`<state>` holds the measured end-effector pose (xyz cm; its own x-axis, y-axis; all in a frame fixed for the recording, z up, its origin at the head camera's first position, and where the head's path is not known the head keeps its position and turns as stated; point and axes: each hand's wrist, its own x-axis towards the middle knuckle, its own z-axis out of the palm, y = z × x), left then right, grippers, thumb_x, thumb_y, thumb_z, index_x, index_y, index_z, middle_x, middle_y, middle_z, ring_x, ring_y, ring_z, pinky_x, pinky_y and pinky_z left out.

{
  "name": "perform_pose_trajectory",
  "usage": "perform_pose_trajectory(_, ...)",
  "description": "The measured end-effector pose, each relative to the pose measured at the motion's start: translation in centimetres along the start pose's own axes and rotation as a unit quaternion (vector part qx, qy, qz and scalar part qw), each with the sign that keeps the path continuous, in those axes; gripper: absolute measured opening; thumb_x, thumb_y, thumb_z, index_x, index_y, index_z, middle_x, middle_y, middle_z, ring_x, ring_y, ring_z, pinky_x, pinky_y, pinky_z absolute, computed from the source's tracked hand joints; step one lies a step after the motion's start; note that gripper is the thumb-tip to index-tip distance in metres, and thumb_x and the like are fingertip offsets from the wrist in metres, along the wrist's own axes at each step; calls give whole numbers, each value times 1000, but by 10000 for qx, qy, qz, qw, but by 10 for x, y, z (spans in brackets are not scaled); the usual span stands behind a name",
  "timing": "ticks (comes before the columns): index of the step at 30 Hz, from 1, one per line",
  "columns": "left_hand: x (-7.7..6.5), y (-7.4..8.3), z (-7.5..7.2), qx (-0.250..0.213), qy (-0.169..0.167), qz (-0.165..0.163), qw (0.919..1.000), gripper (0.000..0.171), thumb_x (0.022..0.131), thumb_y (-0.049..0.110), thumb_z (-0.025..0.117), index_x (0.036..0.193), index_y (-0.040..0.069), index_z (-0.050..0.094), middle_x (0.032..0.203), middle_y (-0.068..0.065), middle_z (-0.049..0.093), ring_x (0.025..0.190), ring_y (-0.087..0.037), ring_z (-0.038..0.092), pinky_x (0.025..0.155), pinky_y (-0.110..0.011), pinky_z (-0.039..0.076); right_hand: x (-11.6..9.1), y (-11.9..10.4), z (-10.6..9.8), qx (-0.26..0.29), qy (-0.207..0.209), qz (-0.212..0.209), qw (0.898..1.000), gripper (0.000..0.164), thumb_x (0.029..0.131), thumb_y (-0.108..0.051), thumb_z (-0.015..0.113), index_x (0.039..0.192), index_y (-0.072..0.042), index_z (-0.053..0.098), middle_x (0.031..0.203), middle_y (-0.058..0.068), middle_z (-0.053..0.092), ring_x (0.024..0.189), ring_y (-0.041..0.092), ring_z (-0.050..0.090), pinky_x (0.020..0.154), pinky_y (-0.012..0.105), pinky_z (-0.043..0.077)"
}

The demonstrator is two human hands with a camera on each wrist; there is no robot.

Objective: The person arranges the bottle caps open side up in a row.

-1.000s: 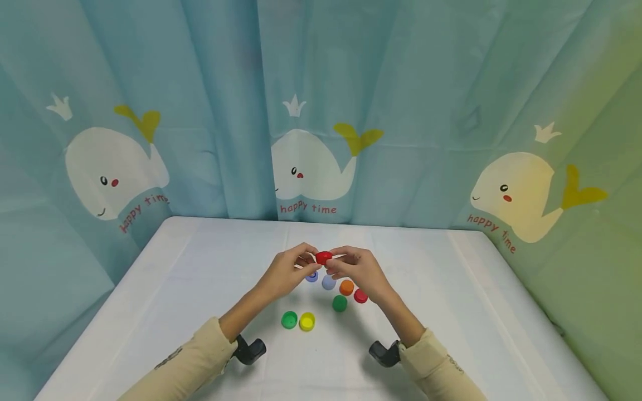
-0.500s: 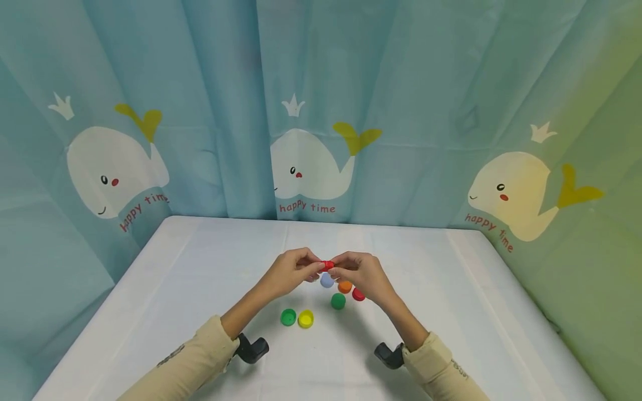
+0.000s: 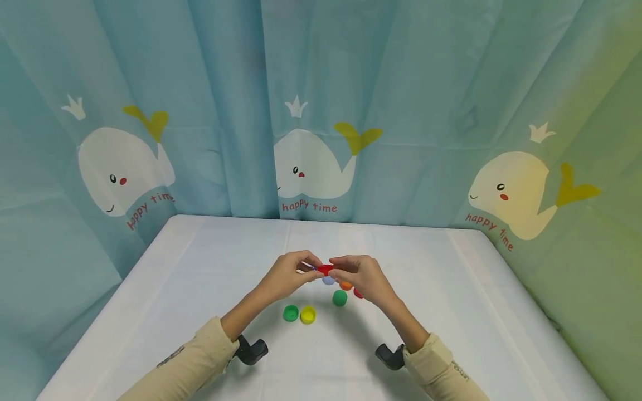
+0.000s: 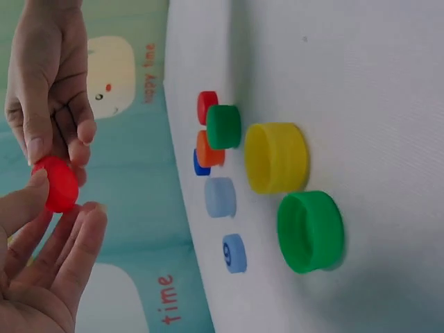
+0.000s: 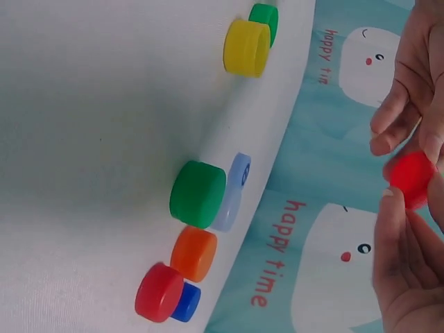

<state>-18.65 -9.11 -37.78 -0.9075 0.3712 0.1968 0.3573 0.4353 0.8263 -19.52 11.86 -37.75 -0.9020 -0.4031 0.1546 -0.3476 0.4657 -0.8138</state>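
A red bottle cap (image 3: 325, 269) is held up over the table between both hands. My left hand (image 3: 288, 275) pinches it from the left, thumb on its near face, as the left wrist view shows. From the other side my right hand (image 3: 361, 273) pinches its edge between thumb and fingers. Below the hands lie a light blue cap (image 3: 328, 280), an orange cap (image 3: 346, 285) and a second red cap (image 3: 358, 293), partly covered by the right hand in the head view. A green cap (image 3: 340, 298) sits nearer to me.
Nearer still, another green cap (image 3: 291, 313) and a yellow cap (image 3: 308, 315) lie hollow side up on the white table (image 3: 215, 245). The wrist views add a dark blue cap (image 5: 186, 302) and a light blue cap with a spiral mark (image 4: 234, 253). A whale-print curtain (image 3: 426, 83) surrounds the table.
Both hands have come down a little toward me with the red cap, which has turned slightly between the fingers. The hands cover more of the caps behind them. The caps on the table have stayed put.
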Motion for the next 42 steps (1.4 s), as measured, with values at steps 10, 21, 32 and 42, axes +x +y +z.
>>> perform_pose_trajectory(10,-5,-6,5,447,-364,422,9974,26,87,13,69,110,3,61,99,-2,67,89,-16,64,78,-28,52,-3,6,4,-389,-844,-358,9950,33,84,-21,72,110,-1,67,96,3,69,84,13,65,73,24,53)
perform_pose_trajectory(21,-10,-20,17,827,-780,633,9915,19,97,5,50,111,2,62,102,-6,66,95,-23,63,83,-32,51,-8,21,19,-1271,-852,-676,9859,24,79,-6,75,100,0,67,88,0,65,75,11,60,67,23,51)
perform_pose_trajectory(32,-10,-30,22,1080,-1354,563,9833,22,95,3,51,114,6,62,100,-5,67,76,-15,59,68,-21,48,-8,20,29,-2098,-1435,-552,9656,25,74,-3,79,94,0,65,80,2,60,71,12,56,64,17,49)
perform_pose_trajectory(42,-12,-29,26,1114,-1601,201,9806,17,92,0,51,105,6,60,96,-6,68,82,-15,63,66,-21,49,-8,20,38,-2421,-1656,-403,9552,25,73,-9,81,92,-4,65,79,-2,62,71,8,55,62,16,47)
